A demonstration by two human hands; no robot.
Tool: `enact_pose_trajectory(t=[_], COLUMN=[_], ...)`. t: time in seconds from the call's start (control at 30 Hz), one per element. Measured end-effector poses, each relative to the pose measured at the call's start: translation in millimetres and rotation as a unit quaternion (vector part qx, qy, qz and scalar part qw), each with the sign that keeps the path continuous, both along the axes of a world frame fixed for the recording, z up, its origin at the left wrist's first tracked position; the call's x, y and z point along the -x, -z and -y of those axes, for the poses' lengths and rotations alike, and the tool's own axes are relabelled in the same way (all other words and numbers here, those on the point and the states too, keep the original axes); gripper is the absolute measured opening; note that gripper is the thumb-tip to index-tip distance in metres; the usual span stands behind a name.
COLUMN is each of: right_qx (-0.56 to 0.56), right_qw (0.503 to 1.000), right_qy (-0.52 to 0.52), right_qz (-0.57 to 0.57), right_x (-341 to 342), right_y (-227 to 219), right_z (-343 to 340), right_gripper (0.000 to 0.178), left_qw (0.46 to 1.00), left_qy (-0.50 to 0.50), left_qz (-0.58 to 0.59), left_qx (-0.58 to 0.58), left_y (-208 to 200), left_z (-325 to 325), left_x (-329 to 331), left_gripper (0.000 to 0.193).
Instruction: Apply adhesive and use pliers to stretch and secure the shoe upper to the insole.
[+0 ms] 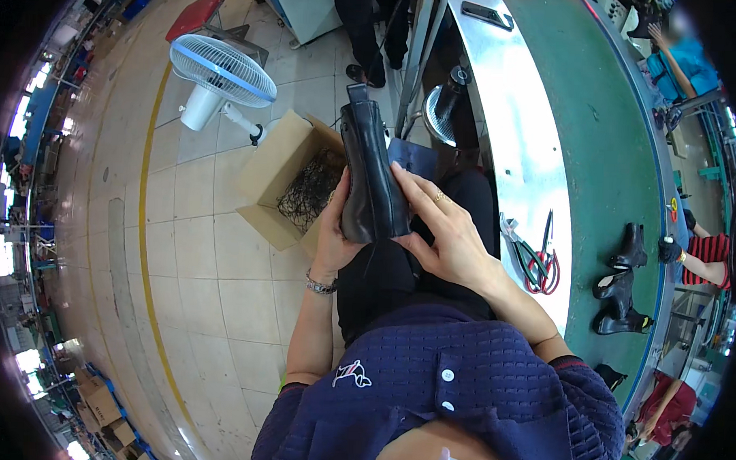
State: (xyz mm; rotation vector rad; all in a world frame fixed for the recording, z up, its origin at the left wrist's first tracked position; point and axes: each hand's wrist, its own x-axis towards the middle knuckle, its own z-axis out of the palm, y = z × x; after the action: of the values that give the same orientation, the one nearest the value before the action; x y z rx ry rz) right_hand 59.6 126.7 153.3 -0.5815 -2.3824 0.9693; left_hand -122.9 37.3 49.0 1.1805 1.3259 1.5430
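Note:
A black leather boot is held between my two hands above my lap, with a pull tab at its far end. My left hand, with a metal watch at the wrist, grips the boot's near left side. On the right, my right hand presses thumb and fingers along the boot; a ring is on one finger. Below the boot, to the left, a cardboard box stands open with a tangle of dark strands inside.
Red-handled scissors and pliers lie on the metal bench, a phone farther off. Several black boots sit on the green belt. A white fan stands far left; people work across the belt.

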Motion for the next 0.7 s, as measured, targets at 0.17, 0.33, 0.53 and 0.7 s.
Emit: enact_pose_trajectory(t=[0.17,0.33,0.53,0.7], right_qx=[0.027,0.064,0.105,0.138], right_qw=[0.999,0.997,0.994,0.99], right_qy=[-0.004,-0.026,-0.003,0.013], right_qz=[-0.024,-0.034,-0.003,0.005], right_x=[-4,-18,-34,-36], right_y=[1,-7,0,-5], right_z=[0,-14,-18,-18], right_gripper=[0.082,0.084,0.084,0.083], left_qw=[0.999,0.989,0.984,0.982], left_qy=[0.032,0.136,0.121,0.17], left_qz=[0.005,-0.049,-0.132,-0.076], left_qx=[0.026,-0.025,-0.015,-0.001], left_y=[5,-42,-22,-39], left_z=[-1,-18,-37,-43], left_x=[11,22,4,5], left_gripper=[0.11,0.141,0.132,0.132])
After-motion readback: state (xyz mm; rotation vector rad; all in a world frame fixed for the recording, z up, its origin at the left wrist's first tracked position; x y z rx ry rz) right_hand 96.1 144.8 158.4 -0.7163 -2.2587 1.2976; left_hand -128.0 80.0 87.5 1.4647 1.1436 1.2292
